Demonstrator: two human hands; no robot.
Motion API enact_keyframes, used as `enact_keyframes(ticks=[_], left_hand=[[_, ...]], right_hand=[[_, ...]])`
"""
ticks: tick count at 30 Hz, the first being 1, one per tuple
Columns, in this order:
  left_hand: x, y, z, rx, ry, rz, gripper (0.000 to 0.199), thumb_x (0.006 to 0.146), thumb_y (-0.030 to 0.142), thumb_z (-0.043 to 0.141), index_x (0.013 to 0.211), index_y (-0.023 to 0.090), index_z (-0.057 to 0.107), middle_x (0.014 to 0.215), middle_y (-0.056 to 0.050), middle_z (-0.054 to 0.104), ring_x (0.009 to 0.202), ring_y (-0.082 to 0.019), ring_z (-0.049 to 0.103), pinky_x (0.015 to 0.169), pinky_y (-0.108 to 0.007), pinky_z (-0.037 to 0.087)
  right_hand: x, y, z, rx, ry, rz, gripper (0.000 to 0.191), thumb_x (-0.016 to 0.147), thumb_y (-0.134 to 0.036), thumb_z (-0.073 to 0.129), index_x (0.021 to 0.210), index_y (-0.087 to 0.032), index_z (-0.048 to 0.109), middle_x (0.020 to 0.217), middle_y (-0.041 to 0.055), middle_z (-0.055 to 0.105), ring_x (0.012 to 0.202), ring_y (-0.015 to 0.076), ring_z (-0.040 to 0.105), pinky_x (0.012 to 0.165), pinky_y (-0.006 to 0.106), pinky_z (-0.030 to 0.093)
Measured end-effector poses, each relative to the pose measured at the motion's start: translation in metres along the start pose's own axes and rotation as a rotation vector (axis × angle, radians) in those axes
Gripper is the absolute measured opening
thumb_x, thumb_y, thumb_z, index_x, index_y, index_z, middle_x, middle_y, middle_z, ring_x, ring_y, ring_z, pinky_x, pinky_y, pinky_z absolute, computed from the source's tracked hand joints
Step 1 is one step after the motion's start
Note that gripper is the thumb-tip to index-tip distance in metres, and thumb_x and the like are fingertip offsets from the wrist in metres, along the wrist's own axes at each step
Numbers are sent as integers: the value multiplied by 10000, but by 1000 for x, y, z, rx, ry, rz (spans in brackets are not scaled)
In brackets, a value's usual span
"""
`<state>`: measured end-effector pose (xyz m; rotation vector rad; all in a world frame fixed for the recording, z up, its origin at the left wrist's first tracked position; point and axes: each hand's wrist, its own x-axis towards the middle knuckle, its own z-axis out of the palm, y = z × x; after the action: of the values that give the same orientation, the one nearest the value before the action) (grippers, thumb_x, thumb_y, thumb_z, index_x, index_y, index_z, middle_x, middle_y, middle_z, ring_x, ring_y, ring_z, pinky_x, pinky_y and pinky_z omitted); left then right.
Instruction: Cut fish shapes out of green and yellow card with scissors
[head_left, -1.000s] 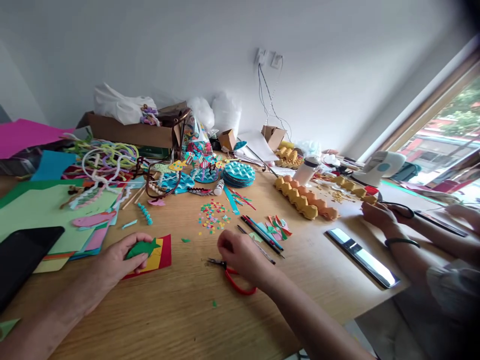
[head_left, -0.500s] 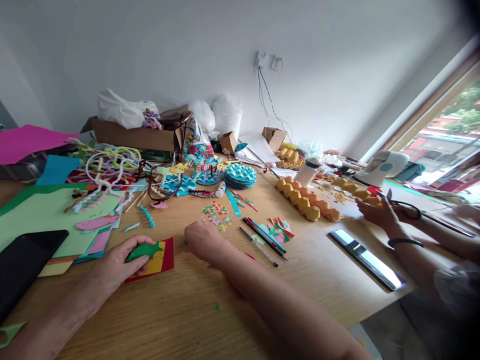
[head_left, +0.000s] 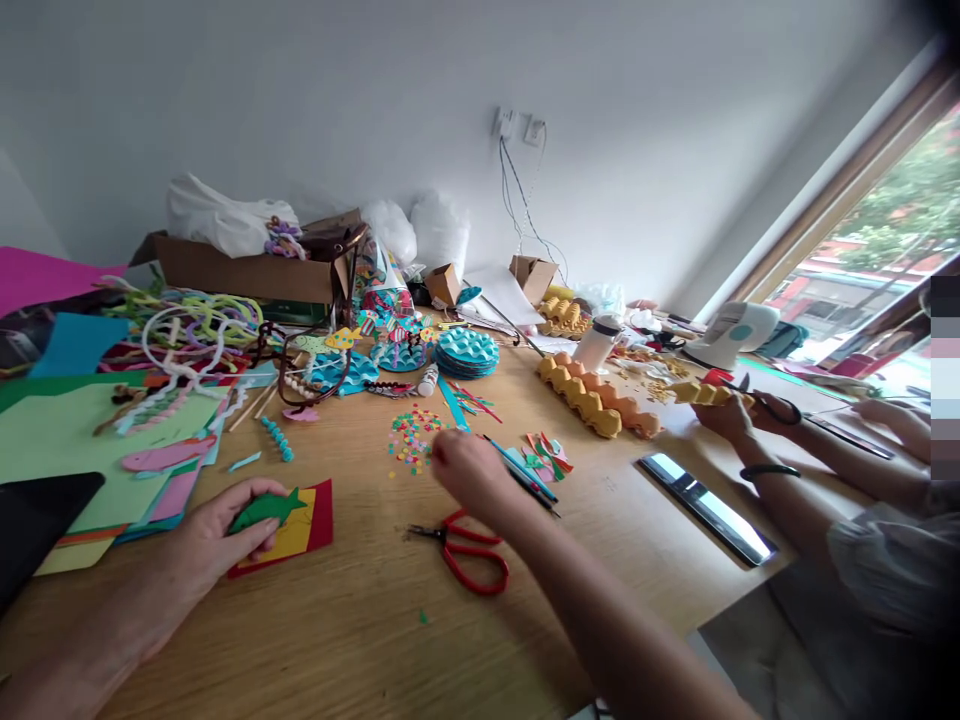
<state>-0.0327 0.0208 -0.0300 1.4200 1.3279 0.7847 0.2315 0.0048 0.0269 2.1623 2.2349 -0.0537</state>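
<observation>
My left hand (head_left: 214,535) pinches a green paper fish (head_left: 259,510) between thumb and fingers. Under the fish are a yellow paper piece (head_left: 289,542) and a red paper piece (head_left: 322,515), which the same hand seems to hold too. My right hand (head_left: 472,472) is closed above the table, between the colored confetti (head_left: 411,432) and some pens (head_left: 536,485). Its fingertips face away, so anything in them is hidden. Red-handled scissors (head_left: 480,570) lie on the wood just below my right wrist, blades toward the left. Paper scraps (head_left: 547,455) sit beyond the pens.
A phone (head_left: 705,508) lies at the right, and a dark device (head_left: 45,530) at the left on colored paper sheets (head_left: 75,440). Egg-carton strips (head_left: 592,395) stand farther back. At the right, another person's hands (head_left: 724,420) hold scissors and a carton piece.
My right hand has moved right and away from the green fish, toward the pens, uncovering the red-handled scissors. My left hand still holds the fish. The view has shifted slightly right.
</observation>
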Motion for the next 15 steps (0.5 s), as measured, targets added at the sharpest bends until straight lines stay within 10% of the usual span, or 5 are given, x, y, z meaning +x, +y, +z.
enact_keyframes(ticks=[7,15], left_hand=[[-5,10,1,-40,32,18,371,582,367,651,896,199,547,544,65,547,535,-143,500,524,-251,400],[-6,7,0,-64,92,28,400,638,358,592,987,164,566,652,25,589,607,-154,545,571,-258,435]], right_hand=[[-37,116,0,-90,82,314,318,854,-140,351,798,-114,663,819,205,673,755,278,656,566,308,394],[-32,140,17,-57,169,328,261,813,-89,400,897,-157,638,867,169,646,712,268,631,504,295,345]])
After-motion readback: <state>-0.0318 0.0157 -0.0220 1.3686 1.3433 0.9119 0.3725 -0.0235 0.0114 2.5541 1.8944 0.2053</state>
